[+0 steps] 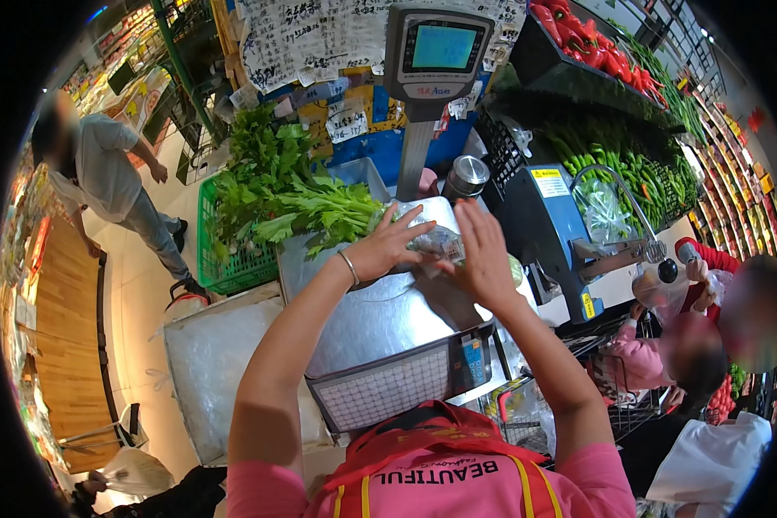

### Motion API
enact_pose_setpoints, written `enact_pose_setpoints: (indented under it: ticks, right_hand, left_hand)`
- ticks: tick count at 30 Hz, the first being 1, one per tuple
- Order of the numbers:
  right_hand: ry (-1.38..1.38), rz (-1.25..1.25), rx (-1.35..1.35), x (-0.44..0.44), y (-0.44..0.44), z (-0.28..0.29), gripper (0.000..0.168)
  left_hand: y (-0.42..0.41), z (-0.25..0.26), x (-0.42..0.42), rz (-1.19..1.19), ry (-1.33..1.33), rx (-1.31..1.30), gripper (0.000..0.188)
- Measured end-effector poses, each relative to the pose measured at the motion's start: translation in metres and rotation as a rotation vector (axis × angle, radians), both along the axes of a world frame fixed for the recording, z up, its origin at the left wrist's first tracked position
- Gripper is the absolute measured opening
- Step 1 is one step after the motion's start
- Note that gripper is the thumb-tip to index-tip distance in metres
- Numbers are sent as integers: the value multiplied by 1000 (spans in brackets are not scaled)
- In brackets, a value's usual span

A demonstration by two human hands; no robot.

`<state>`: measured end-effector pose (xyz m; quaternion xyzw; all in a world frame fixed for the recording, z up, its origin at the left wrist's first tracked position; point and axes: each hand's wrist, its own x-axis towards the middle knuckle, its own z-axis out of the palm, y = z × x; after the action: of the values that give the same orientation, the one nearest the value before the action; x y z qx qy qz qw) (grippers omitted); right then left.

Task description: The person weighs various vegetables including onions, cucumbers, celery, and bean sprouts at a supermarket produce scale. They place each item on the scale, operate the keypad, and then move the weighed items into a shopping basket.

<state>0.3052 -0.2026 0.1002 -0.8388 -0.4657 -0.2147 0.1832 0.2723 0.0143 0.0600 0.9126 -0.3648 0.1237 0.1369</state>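
A clear plastic bag [432, 245] with a printed label lies at the far side of the steel scale pan [369, 330]. My left hand [395, 241] rests over its left side with fingers spread. At its right side is my right hand [481, 256], fingers stretched out and thumb close to the label. Neither hand visibly grips the bag; contact under the palms is hidden. A bunch of celery [330, 206] points its leaves left, its stalks running to the bag by my left hand. A pale green vegetable [515, 270] partly shows behind my right hand.
Beyond my hands rises the scale's display post [413, 152], beside a lidded metal canister [467, 176]. A green crate [210, 259] of leafy greens stands left; a blue bag-sealing machine [557, 226] stands right. Shoppers are at right; another person [113, 162] walks at left.
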Motion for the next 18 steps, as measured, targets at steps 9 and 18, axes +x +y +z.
enact_pose_setpoints:
  ticks: [9, 18]
  right_hand:
    - [69, 8, -221, 17, 2, -20, 81]
    - [308, -156, -376, 10, -7, -8, 47]
  left_hand:
    - [-6, 10, -14, 84, -6, -32, 42]
    - [-45, -22, -95, 540, 510, -1594, 39]
